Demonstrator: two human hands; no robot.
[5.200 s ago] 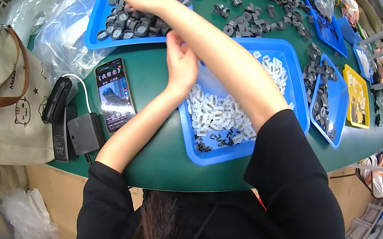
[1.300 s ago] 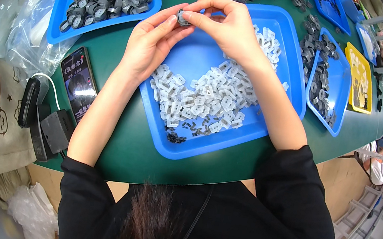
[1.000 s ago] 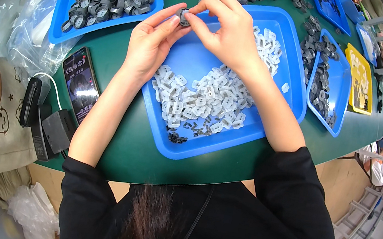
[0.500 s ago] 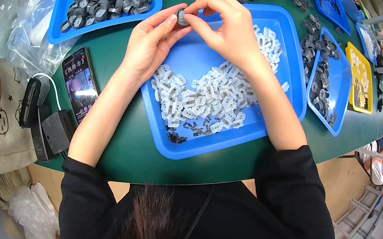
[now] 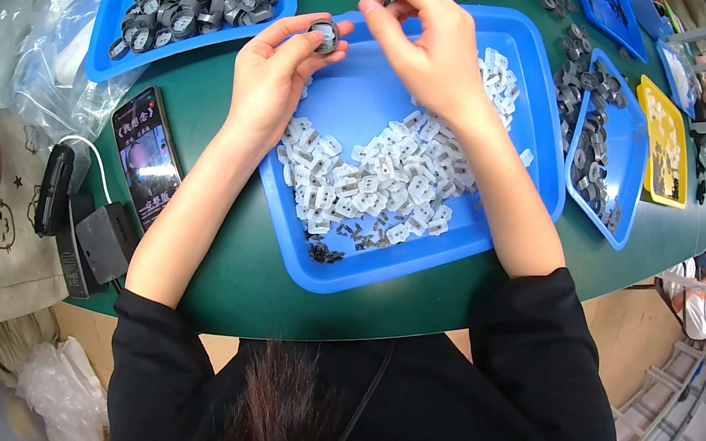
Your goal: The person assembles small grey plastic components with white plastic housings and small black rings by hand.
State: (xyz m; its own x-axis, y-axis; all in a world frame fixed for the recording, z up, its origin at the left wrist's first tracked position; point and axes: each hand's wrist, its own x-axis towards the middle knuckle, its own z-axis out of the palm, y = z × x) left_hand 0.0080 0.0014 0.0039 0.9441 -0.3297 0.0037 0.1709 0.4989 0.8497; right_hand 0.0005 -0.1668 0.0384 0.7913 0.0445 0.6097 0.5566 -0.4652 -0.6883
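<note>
Grey parts (image 5: 189, 2) heap the left tray (image 5: 100, 59); the phone (image 5: 146, 155) lies just below it. The left hand (image 5: 270, 73) closes thumb and fingertips on one grey ring (image 5: 323, 36), its pale face showing, near the middle tray's (image 5: 359, 97) far edge. A light pinch on the rim should serve best, leaving that face clear; squeezing hard could tip it. The right hand (image 5: 430, 53), just apart, has thumb and forefinger parted, nothing visible between; staying close should make steadying the ring easy. White pieces (image 5: 379, 174) lie below it.
</note>
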